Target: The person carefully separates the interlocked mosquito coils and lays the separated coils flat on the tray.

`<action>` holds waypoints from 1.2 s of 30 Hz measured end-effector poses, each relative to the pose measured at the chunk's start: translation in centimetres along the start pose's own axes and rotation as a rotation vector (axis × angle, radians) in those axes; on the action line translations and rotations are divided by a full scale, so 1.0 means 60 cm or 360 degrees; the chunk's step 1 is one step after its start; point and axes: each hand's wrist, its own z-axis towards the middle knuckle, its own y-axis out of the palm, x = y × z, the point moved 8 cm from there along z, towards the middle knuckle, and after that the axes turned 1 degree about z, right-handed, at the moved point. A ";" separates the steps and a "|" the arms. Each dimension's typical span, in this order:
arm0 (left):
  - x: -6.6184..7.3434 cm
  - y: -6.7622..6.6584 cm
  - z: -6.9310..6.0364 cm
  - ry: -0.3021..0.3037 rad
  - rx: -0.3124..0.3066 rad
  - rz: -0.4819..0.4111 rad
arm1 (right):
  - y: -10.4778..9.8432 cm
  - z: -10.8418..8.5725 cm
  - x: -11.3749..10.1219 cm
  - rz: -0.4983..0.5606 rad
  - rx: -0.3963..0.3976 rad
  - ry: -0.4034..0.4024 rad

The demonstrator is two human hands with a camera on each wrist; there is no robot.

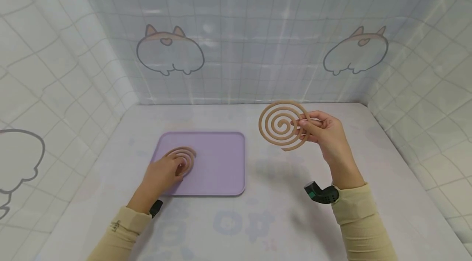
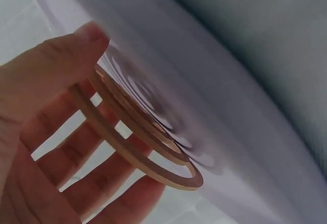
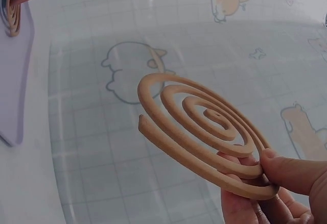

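Observation:
A tan mosquito coil [image 1: 282,144] is held up above the table by my right hand [image 1: 330,134], thumb and fingers pinching its right edge. In the right wrist view this coil [image 3: 176,152] is tilted, its rings spread apart. My left hand [image 1: 160,175] grips a second mosquito coil [image 1: 188,152] over the left part of a purple tray [image 1: 221,162]. The left wrist view shows the thumb on one face and the fingers behind the coil [image 2: 138,158], which stands tilted close to the tray surface. Part of that coil is hidden by the hand.
The tray lies on a pale patterned table [image 1: 280,228]. White grid-patterned walls [image 1: 250,48] with cartoon animal drawings enclose the table at the back and both sides. A dark wrist camera [image 1: 322,194] sits at the right cuff.

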 end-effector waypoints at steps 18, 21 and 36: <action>-0.002 -0.025 0.015 -0.0135 0.0096 -0.0282 | 0.042 0.019 0.072 -0.0183 -0.0047 0.0159; 0.004 -0.030 0.026 -0.0136 0.0114 -0.0404 | 0.069 0.027 0.116 -0.0233 -0.0079 0.0271; 0.013 -0.036 0.038 -0.0136 0.0275 -0.0707 | 0.173 0.032 0.268 -0.0207 -0.0097 0.0598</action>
